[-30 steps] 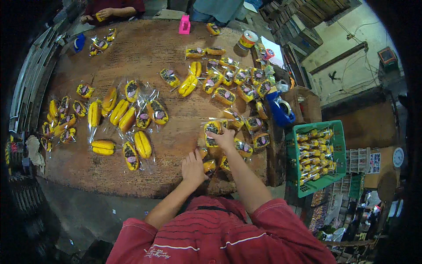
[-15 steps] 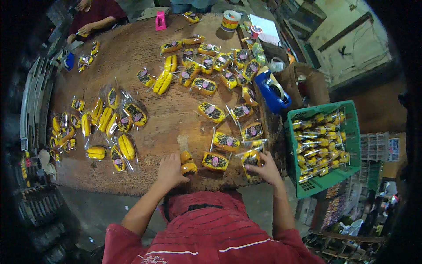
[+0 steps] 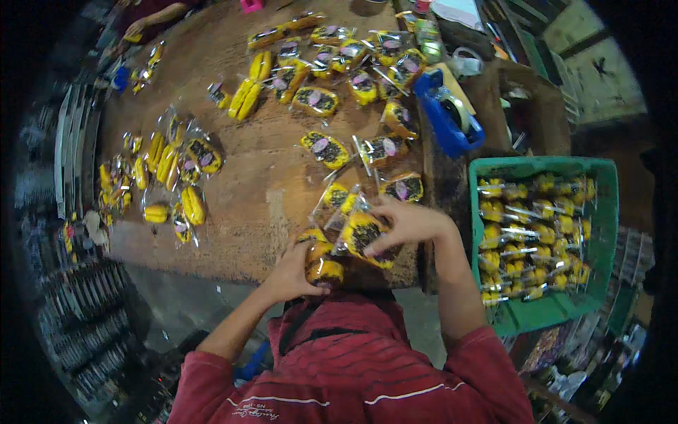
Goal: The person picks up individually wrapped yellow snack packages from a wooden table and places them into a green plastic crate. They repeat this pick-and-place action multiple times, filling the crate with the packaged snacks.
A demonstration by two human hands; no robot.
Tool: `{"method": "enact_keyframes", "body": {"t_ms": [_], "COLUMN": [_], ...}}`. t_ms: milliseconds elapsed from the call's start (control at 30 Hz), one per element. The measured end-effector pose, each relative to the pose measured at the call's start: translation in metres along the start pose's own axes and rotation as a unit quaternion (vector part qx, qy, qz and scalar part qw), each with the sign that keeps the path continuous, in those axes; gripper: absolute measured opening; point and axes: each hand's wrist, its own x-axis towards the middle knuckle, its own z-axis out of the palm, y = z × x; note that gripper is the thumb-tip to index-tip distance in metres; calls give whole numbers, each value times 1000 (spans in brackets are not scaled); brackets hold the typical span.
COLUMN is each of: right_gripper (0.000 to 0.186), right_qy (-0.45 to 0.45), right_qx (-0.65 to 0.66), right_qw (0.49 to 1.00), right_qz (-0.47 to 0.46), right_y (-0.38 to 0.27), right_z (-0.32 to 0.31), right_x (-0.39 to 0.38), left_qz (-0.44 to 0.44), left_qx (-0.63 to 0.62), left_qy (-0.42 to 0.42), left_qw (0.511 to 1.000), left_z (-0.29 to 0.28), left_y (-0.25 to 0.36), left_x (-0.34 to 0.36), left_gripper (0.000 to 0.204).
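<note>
Around us, many wrapped buns [image 3: 316, 101] lie across the wooden desk [image 3: 258, 162], with a blue tape dispenser [image 3: 439, 126] at its right side and a cardboard box [image 3: 549, 106] just beyond. To the right stands a green crate [image 3: 613, 233] holding rows of packed buns [image 3: 530, 237]. One topped bun [image 3: 402, 186] lies just past our right grip [image 3: 417, 230], which grasps a dark-topped bun [image 3: 364, 237] near the desk's front edge. Our left grip [image 3: 288, 272] curls around at least two buns [image 3: 327, 270] beside it. Half a second ago, our grips were well apart.
</note>
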Motion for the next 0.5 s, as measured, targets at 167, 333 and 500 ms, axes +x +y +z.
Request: {"method": "enact_keyframes", "body": {"t_ms": [167,333,500], "right_gripper": [78,73,86], "right_qy": [-213,-155,6], "right_qx": [-70,10,-233], "right_qw": [971,988,972], "right_qz": [85,12,17], "right_y": [-34,-28,-38], "right_z": [-28,-3,46], "right_x": [108,115,84], "left_qz": [-138,-118,28], "left_qx": [-370,-314,-43], "left_qy": [141,124,39], "left_qw": [908,934,998], "left_z": [28,12,-42], "left_y": [3,-3,-34], "left_x": [-55,-105,-116], "left_gripper": [134,117,112]}}
